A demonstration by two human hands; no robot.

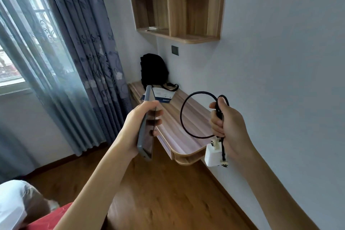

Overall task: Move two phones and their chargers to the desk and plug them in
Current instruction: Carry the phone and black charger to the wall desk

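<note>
Bare forearms [104,173] reach forward from the camera, and each grip is full. The left grip [138,127] wraps a grey phone [147,136], thumb along its near edge and fingers curled over the dark screen. The phone stands on edge, its top pointing past the grip toward the table [186,142].

The right grip [227,127] is closed round a gathered black braided cable [181,115]. One loop springs out to its left, and the white charger block [212,157] dangles just below the fist. The table lies beyond and between the two grips, with a backpack [154,70] and a booklet [162,95] at its far end and a dark wall socket [175,50] above them. No second phone is in view.

The phone looks rigid, smooth and glass-faced, so probably slippery; hold it by the long edges and lay it flat. The cable seems limp but springy, with the block its only weight; take the block itself for the socket.
</note>
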